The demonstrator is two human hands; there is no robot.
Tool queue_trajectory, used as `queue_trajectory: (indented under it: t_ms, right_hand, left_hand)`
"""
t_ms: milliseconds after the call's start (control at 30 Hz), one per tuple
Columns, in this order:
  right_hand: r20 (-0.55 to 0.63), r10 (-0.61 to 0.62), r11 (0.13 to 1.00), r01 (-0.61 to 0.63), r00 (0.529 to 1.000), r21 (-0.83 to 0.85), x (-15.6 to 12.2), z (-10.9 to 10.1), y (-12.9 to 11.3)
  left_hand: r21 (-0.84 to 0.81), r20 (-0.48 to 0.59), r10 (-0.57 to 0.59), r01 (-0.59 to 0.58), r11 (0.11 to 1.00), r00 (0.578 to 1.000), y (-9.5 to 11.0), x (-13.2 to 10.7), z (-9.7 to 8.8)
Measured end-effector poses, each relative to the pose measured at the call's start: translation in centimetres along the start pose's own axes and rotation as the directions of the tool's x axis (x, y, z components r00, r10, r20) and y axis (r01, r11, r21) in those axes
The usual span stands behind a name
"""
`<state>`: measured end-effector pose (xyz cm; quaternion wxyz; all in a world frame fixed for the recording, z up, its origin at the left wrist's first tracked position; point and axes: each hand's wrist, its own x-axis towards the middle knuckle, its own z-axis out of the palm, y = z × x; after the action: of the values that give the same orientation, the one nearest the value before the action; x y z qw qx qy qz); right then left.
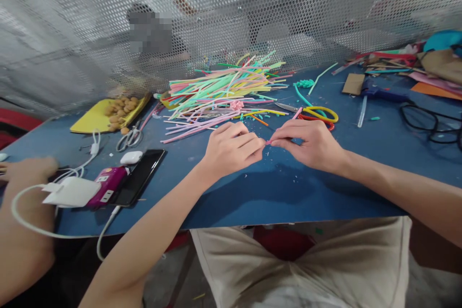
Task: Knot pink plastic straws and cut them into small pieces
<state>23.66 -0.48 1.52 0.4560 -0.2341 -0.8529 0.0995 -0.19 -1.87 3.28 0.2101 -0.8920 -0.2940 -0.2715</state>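
My left hand (231, 148) and my right hand (310, 144) meet over the blue table (252, 187), fingertips pinched together on a small pink straw piece (268, 142) held between them. Both hands are closed in a pinch. Behind them lies a big pile of coloured straws (224, 89) in green, pink and yellow. A small pink curled straw flower (237, 105) rests on the pile. Scissors with yellow and red handles (317, 115) lie just beyond my right hand.
At left lie a black phone (139, 180), a pink power bank (108, 185), a white charger (72, 191) with cable, metal scissors (130, 138) and a yellow tray (90, 118) of nuts. Another person's arm (21, 192) rests at far left. A glue gun (386, 94), glasses (429, 122) and paper scraps lie right. A perforated metal screen (288, 9) backs the table.
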Motion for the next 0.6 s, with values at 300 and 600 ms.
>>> queue_trajectory:
  t_ms: [300, 600]
  right_hand:
    - [-0.046, -0.125, 0.987, 0.120, 0.991, -0.106, -0.5, 0.3, 1.4]
    - [0.038, -0.264, 0.936, 0.266, 0.964, -0.230, -0.3, -0.1, 2.5]
  left_hand:
    - [-0.270, 0.191, -0.263, 0.309, 0.912, 0.946, 0.6, 0.3, 0.2]
    - [-0.212, 0.152, -0.211, 0.240, 0.947, 0.966, 1.0, -0.1, 0.8]
